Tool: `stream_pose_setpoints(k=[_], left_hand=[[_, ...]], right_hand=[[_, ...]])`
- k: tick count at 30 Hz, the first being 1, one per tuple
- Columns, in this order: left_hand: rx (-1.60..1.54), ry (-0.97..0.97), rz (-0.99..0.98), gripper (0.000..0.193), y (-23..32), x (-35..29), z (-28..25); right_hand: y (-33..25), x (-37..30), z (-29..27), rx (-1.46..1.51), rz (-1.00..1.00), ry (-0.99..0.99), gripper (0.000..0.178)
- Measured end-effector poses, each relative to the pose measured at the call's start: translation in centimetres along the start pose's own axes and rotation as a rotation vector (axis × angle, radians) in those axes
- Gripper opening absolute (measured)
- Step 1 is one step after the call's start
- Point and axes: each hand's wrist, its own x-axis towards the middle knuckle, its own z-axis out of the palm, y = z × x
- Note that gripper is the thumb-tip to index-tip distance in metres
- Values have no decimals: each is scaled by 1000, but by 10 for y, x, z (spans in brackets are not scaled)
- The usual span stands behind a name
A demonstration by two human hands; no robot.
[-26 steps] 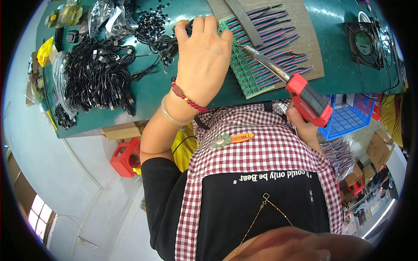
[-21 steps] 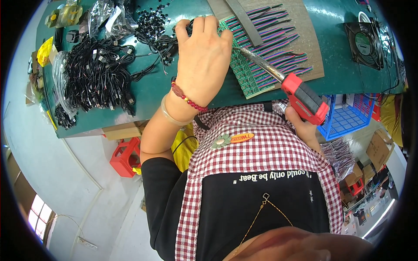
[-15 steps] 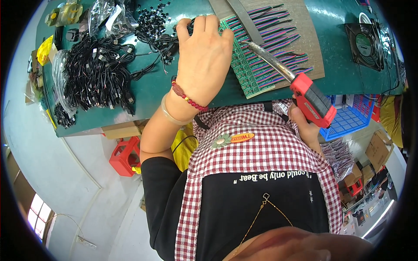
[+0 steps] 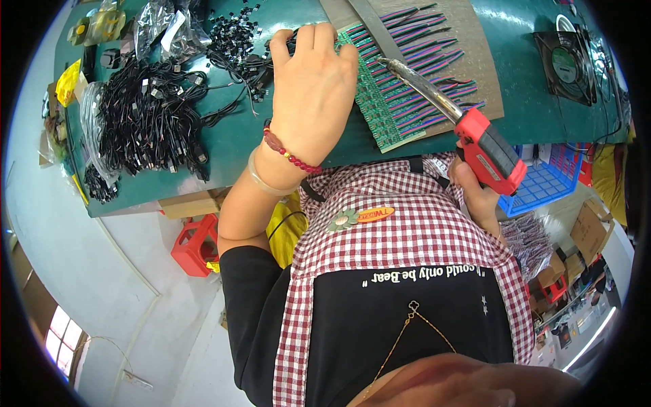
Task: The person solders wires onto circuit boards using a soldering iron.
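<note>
My right hand point(image 4: 477, 193) is closed round the handle of a red and black soldering gun point(image 4: 489, 152). Its metal barrel slants up to the left, with the tip over a panel of green circuit boards point(image 4: 380, 112). Rows of black, blue and pink wires point(image 4: 434, 62) stick out from the panel's right side. My left hand point(image 4: 315, 85) is at the panel's upper left edge, fingers bent down. Something dark shows between thumb and forefinger, but the fingertips hide what they hold. A flat metal bar point(image 4: 375, 28) lies across the wires.
Bundled black cables point(image 4: 152, 115) and a heap of small black connectors point(image 4: 234, 34) lie on the left of the green table point(image 4: 230, 146). The panel rests on a brown board point(image 4: 485, 81). A black fan point(image 4: 568, 68) stands at right, above a blue basket point(image 4: 542, 186).
The whole view has shifted slightly, with the table items a little to the left. Both hands keep nearly the same pose, and the soldering gun's tip stays over the panel.
</note>
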Motion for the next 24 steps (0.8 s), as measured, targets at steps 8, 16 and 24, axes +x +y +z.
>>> stream_pose_setpoints(k=[8, 16, 24], left_hand=[[13, -98, -40, 10, 2, 1, -6], [17, -92, -32, 10, 0, 1, -6], [-6, -68, -51, 11, 0, -1, -2]], right_hand=[[-4, 5, 5, -159, -158, -49, 33], [0, 5, 4, -168, -193, -53, 32], [6, 4, 5, -102, -80, -35, 31]])
